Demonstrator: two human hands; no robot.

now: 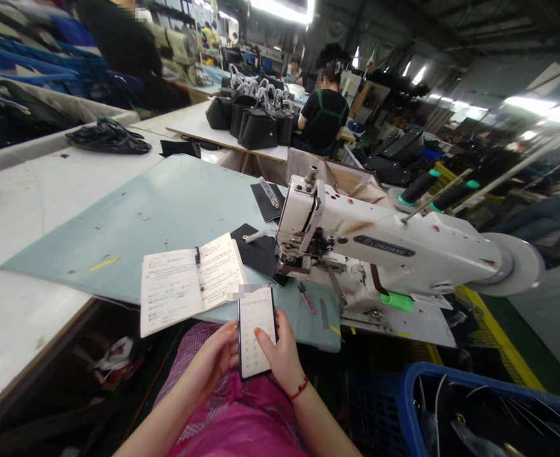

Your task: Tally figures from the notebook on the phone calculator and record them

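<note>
A smartphone [256, 355] with a light keypad screen is held upright above my lap. My left hand [221, 350] grips its left edge, fingers tucked partly behind it. My right hand [282, 349] wraps the right edge, its thumb over the screen. Just beyond the phone, an open notebook [166, 292] with handwritten lines lies on the pale green board [132, 203], a pen [199, 270] resting along its fold. Black flat pieces [256, 254] with clear-wrapped fittings lie beside the sewing machine [346, 222]. Pink-handled thread snips [307, 299] lie near the machine's base.
A blue basket [408, 406] with black pieces stands at my lower right. Black bags [258, 127] with wrapped handles crowd a table ahead, where a co-worker [325, 111] sits. A black bundle [108, 136] lies on the white table [23, 209] at left. Thread spools [420, 187] stand behind the machine.
</note>
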